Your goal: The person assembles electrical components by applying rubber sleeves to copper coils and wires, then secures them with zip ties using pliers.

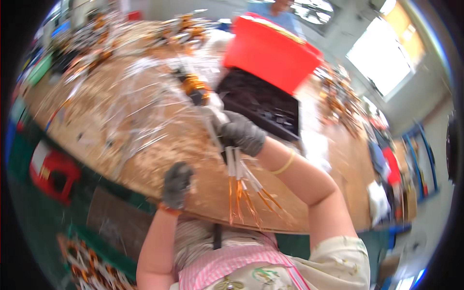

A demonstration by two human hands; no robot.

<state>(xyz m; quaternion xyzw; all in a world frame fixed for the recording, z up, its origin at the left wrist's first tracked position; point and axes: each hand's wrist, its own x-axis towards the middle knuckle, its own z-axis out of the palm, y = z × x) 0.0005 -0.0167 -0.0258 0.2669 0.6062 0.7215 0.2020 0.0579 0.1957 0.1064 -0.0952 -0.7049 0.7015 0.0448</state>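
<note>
My right hand point(244, 134), in a grey glove, is closed around a bundle of wires point(238, 166) above the middle of the wooden table point(203, 186). White sleeves hang below the fist, and bare orange-copper ends fan out from them toward the table's front edge. Beyond the fist lies a blurred orange and black piece point(195, 87); I cannot tell whether it belongs to the bundle. By the front edge, my left hand point(177, 186), in a dark grey glove, is apart from the wires. Motion smears its fingers.
A red bin point(270, 50) stands behind a black tray point(261, 99) holding small parts. Clear plastic strips point(140, 111) and copper scraps litter the table's left side. Wire piles lie at the back and right point(340, 99). A person point(275, 14) is behind the bin. A red stool point(53, 171) stands lower left.
</note>
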